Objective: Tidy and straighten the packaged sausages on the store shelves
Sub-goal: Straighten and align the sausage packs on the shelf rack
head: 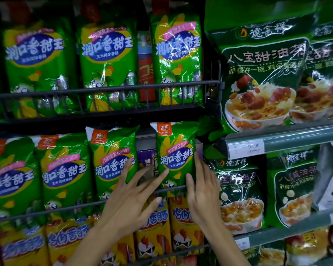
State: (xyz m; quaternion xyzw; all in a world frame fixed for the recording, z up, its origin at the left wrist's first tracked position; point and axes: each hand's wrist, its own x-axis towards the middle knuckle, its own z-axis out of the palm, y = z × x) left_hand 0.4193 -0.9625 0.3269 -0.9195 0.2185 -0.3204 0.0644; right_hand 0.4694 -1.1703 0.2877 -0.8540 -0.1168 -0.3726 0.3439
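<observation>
The lower parts of the green packs on the middle shelf are hidden behind a wire rail [85,205], and the packs at the far left are blurred and cut off by the frame edge. Between two green packs a purple pack [146,160] is seen only in part; its print cannot be read. On the top shelf a red pack [145,73] is likewise half hidden in a gap.

The rightmost green pack [174,154] is stood upright on the middle shelf, long axis vertical, its orange logo at the top and its face turned outward. It is flanked by both hands. The left hand [131,196] is held with fingers straight and spread, fingertips laid on this pack's left edge and on the neighbouring pack [113,156]. The right hand [202,191] is flat, fingers straight, pressed along the pack's right edge; nothing is clasped by either.

Below, yellow packs [152,231] are ranged upright behind another rail. To the right, dark green bags [258,70] are set on separate shelves, with a price tag [246,148] on the shelf edge.
</observation>
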